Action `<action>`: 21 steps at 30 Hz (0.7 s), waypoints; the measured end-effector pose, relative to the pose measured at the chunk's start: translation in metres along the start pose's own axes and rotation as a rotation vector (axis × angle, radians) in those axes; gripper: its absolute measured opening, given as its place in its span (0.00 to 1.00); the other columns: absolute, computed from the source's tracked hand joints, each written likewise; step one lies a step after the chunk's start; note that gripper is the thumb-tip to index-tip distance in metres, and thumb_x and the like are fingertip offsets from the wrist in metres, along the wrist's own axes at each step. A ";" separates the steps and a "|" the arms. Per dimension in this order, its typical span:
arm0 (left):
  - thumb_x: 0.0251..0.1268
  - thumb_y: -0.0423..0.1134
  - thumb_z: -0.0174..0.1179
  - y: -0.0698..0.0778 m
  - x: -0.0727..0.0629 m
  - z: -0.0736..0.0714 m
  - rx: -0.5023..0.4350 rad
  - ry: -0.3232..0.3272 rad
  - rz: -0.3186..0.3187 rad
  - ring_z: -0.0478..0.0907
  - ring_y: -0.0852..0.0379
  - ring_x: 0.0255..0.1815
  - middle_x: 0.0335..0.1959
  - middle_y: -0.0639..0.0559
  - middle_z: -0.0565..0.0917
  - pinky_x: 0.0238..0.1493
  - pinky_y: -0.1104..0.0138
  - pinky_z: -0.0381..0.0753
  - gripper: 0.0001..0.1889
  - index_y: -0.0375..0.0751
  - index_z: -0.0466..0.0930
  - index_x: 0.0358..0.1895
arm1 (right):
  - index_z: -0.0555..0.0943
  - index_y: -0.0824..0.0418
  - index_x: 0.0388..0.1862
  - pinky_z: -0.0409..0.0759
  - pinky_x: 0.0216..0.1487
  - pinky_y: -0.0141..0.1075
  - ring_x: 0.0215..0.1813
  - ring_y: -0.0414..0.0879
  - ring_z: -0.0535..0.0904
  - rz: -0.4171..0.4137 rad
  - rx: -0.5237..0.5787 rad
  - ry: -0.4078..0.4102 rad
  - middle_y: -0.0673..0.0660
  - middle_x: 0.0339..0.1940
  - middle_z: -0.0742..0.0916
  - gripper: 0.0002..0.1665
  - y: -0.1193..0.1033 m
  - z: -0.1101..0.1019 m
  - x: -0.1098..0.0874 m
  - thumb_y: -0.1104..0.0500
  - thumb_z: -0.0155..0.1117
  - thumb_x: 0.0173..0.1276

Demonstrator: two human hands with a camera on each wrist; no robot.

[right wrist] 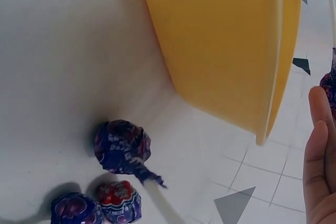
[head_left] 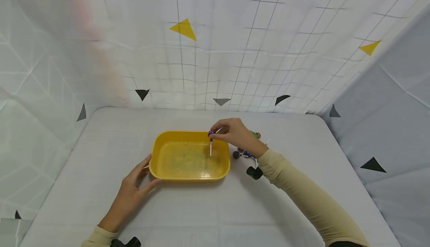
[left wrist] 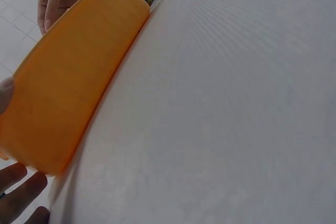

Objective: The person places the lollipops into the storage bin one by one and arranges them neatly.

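A yellow plastic tub [head_left: 188, 161] stands on the white-covered table in the head view, nothing visible inside it. My left hand [head_left: 131, 189] touches its left end, thumb near the front corner and fingers spread along the side. My right hand [head_left: 236, 133] pinches a purple-wrapped lollipop [head_left: 211, 133] by its ball over the tub's back right part, the stick pointing down. Right of the tub lie several wrapped lollipops [head_left: 236, 155], partly hidden by the right wrist. The right wrist view shows a purple lollipop [right wrist: 122, 148] and a red-and-blue one [right wrist: 121, 201] on the table.
A green-and-red wrapped lollipop [head_left: 256, 134] lies behind the right wrist. Black wrist cameras [head_left: 254, 172] sit on both wrists. White sheeting [head_left: 215, 53] with grid lines and coloured triangles rises behind the table, with grey sheeting [head_left: 386, 135] on the right.
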State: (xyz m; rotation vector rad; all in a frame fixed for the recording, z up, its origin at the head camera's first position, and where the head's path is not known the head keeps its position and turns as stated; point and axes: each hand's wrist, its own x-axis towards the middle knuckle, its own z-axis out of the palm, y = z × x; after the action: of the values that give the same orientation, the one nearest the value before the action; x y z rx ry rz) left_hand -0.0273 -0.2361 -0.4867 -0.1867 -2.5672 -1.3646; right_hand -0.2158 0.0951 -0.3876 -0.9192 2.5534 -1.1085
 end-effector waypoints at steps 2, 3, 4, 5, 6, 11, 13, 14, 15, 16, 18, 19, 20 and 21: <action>0.63 0.41 0.74 0.000 0.000 0.000 0.004 -0.002 -0.005 0.80 0.46 0.65 0.79 0.47 0.68 0.70 0.88 0.67 0.47 0.53 0.58 0.82 | 0.89 0.54 0.48 0.92 0.50 0.37 0.43 0.39 0.91 -0.009 -0.003 -0.004 0.48 0.45 0.93 0.12 -0.002 0.001 0.001 0.52 0.74 0.69; 0.63 0.42 0.74 0.000 0.000 0.000 0.004 -0.002 -0.007 0.81 0.45 0.65 0.79 0.47 0.68 0.69 0.88 0.67 0.47 0.53 0.58 0.82 | 0.89 0.54 0.48 0.92 0.50 0.37 0.43 0.39 0.91 -0.013 -0.006 -0.005 0.48 0.44 0.93 0.12 -0.003 0.001 0.001 0.52 0.74 0.69; 0.63 0.42 0.74 0.000 0.000 0.000 0.004 -0.002 -0.010 0.81 0.45 0.65 0.79 0.47 0.68 0.69 0.88 0.67 0.47 0.53 0.58 0.82 | 0.89 0.54 0.48 0.92 0.50 0.37 0.43 0.39 0.91 -0.015 -0.007 -0.007 0.48 0.44 0.93 0.12 -0.003 0.002 0.002 0.52 0.74 0.69; 0.62 0.42 0.75 0.000 0.000 0.000 0.004 -0.003 -0.011 0.81 0.45 0.65 0.79 0.47 0.68 0.69 0.88 0.67 0.47 0.53 0.58 0.82 | 0.89 0.54 0.48 0.92 0.50 0.37 0.43 0.39 0.91 -0.016 -0.006 -0.011 0.48 0.44 0.93 0.11 -0.004 0.002 0.002 0.52 0.74 0.69; 0.62 0.42 0.75 0.000 0.000 0.000 0.006 -0.004 -0.015 0.81 0.45 0.65 0.80 0.47 0.68 0.69 0.88 0.67 0.47 0.53 0.58 0.82 | 0.89 0.53 0.48 0.92 0.50 0.37 0.43 0.39 0.91 -0.017 -0.004 -0.016 0.47 0.44 0.93 0.11 -0.004 0.003 0.002 0.52 0.74 0.69; 0.63 0.42 0.75 0.000 0.000 0.000 0.005 -0.005 -0.017 0.81 0.44 0.65 0.80 0.46 0.68 0.69 0.88 0.67 0.47 0.54 0.58 0.83 | 0.89 0.52 0.47 0.91 0.50 0.38 0.44 0.44 0.92 -0.015 0.036 -0.039 0.46 0.43 0.93 0.10 -0.006 0.005 0.003 0.52 0.74 0.69; 0.63 0.42 0.75 0.000 0.000 0.000 0.002 -0.004 -0.014 0.81 0.44 0.65 0.80 0.47 0.68 0.69 0.88 0.67 0.47 0.54 0.58 0.83 | 0.88 0.52 0.46 0.91 0.49 0.38 0.44 0.45 0.92 -0.015 0.050 -0.043 0.46 0.43 0.93 0.10 -0.007 0.006 0.004 0.52 0.74 0.69; 0.63 0.42 0.75 0.000 0.000 0.000 0.000 -0.005 -0.013 0.81 0.44 0.65 0.80 0.47 0.68 0.69 0.88 0.67 0.47 0.54 0.58 0.83 | 0.88 0.52 0.46 0.91 0.49 0.38 0.44 0.44 0.92 -0.016 0.053 -0.046 0.46 0.43 0.93 0.09 -0.007 0.007 0.004 0.52 0.74 0.69; 0.63 0.42 0.75 -0.001 0.000 0.000 -0.002 -0.005 -0.012 0.81 0.44 0.65 0.80 0.47 0.68 0.69 0.88 0.67 0.47 0.54 0.58 0.83 | 0.88 0.51 0.46 0.91 0.49 0.37 0.44 0.43 0.92 -0.017 0.051 -0.047 0.46 0.43 0.92 0.09 -0.008 0.007 0.004 0.52 0.74 0.69; 0.63 0.42 0.75 -0.001 0.000 0.000 -0.002 -0.006 -0.012 0.81 0.44 0.65 0.80 0.47 0.68 0.69 0.88 0.68 0.47 0.54 0.58 0.83 | 0.88 0.51 0.46 0.91 0.49 0.37 0.43 0.42 0.92 -0.019 0.050 -0.050 0.46 0.43 0.92 0.09 -0.008 0.008 0.004 0.52 0.74 0.69; 0.62 0.42 0.75 -0.001 0.000 -0.001 -0.001 -0.006 -0.012 0.81 0.45 0.65 0.80 0.47 0.68 0.69 0.88 0.68 0.47 0.54 0.58 0.82 | 0.88 0.52 0.47 0.91 0.49 0.36 0.43 0.39 0.91 -0.021 0.050 -0.057 0.46 0.43 0.92 0.10 -0.009 0.009 0.005 0.52 0.74 0.69; 0.62 0.42 0.75 -0.001 0.000 -0.001 0.000 -0.006 -0.012 0.81 0.45 0.65 0.80 0.47 0.68 0.69 0.88 0.68 0.47 0.53 0.58 0.82 | 0.88 0.52 0.47 0.91 0.49 0.36 0.43 0.38 0.91 -0.022 0.046 -0.059 0.46 0.43 0.92 0.10 -0.010 0.010 0.005 0.52 0.74 0.69; 0.62 0.42 0.75 -0.001 0.000 -0.001 0.001 -0.007 -0.012 0.81 0.45 0.65 0.80 0.47 0.68 0.69 0.88 0.68 0.47 0.53 0.58 0.83 | 0.88 0.52 0.47 0.91 0.49 0.36 0.43 0.38 0.91 -0.025 0.046 -0.061 0.46 0.43 0.92 0.10 -0.010 0.011 0.006 0.53 0.74 0.69; 0.62 0.42 0.75 -0.002 0.000 -0.001 0.003 -0.008 -0.012 0.81 0.45 0.65 0.80 0.47 0.68 0.69 0.88 0.68 0.47 0.53 0.58 0.82 | 0.88 0.52 0.47 0.91 0.48 0.36 0.43 0.38 0.91 -0.027 0.048 -0.061 0.46 0.43 0.92 0.10 -0.011 0.011 0.006 0.53 0.74 0.69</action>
State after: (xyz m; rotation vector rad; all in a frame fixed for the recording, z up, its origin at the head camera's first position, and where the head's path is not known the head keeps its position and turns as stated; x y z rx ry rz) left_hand -0.0280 -0.2377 -0.4875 -0.1762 -2.5803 -1.3674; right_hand -0.2111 0.0788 -0.3873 -0.9633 2.4621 -1.1257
